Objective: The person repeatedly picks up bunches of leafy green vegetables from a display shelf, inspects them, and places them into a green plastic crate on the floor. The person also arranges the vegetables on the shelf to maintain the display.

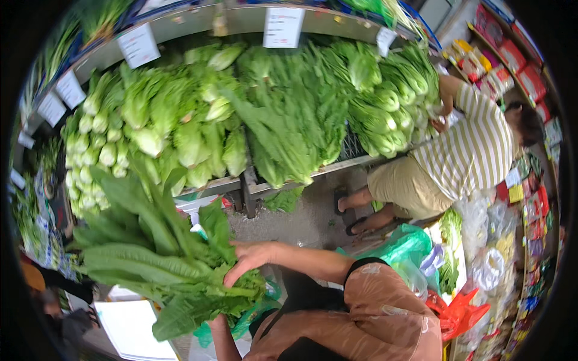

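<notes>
A large bunch of long-leaved lettuce (149, 261) is held in front of my body, its leaves spreading to the left. My right hand (248, 261) grips the bunch from above, near its stem end. Below the bunch, my left hand (219, 321) is mostly hidden by leaves, with just the wrist and a little of the hand showing, so its grasp cannot be made out. Green plastic bag material (246, 322) lies under the stem end, close to my left wrist.
A vegetable rack (275, 187) carries romaine-like lettuce, long leafy greens (289, 113) and bok choy (395, 113). A person in a striped shirt (467, 140) bends at its right end. A white box (133, 331) stands lower left; plastic bags (402, 246) and packaged-goods shelves are at right.
</notes>
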The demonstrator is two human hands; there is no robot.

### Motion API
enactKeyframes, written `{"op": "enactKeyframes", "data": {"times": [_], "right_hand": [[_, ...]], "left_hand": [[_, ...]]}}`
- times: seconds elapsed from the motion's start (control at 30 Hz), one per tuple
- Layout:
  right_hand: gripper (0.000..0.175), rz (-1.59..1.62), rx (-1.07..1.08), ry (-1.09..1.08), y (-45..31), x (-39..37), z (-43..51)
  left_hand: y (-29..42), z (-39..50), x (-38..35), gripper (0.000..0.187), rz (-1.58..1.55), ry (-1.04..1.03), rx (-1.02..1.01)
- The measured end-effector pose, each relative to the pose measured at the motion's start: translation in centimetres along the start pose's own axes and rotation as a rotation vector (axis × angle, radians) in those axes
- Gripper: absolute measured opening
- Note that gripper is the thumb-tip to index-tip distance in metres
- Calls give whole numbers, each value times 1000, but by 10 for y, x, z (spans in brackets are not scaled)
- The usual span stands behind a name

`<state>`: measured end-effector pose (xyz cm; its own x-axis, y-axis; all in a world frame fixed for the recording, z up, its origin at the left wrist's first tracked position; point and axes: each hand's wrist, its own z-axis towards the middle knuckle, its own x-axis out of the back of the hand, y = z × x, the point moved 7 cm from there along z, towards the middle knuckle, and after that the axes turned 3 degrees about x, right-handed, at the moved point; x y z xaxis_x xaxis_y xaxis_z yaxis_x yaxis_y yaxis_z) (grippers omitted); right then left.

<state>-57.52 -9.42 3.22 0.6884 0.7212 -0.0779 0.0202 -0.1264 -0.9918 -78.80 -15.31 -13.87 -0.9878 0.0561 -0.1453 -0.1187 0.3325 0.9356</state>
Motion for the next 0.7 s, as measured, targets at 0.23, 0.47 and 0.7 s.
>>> {"op": "enactKeyframes", "data": {"times": [0.23, 0.47, 0.7], "right_hand": [[71, 234, 32, 467, 20, 172, -172], [71, 651, 333, 1035, -11, 315, -368], [90, -189, -269, 1300, 84, 452, -428]], "left_hand": [[120, 64, -233, 56, 754, -285, -333], [205, 92, -505, 106, 661, -327, -344], [90, 160, -596, 110, 999, -460, -261]]}}
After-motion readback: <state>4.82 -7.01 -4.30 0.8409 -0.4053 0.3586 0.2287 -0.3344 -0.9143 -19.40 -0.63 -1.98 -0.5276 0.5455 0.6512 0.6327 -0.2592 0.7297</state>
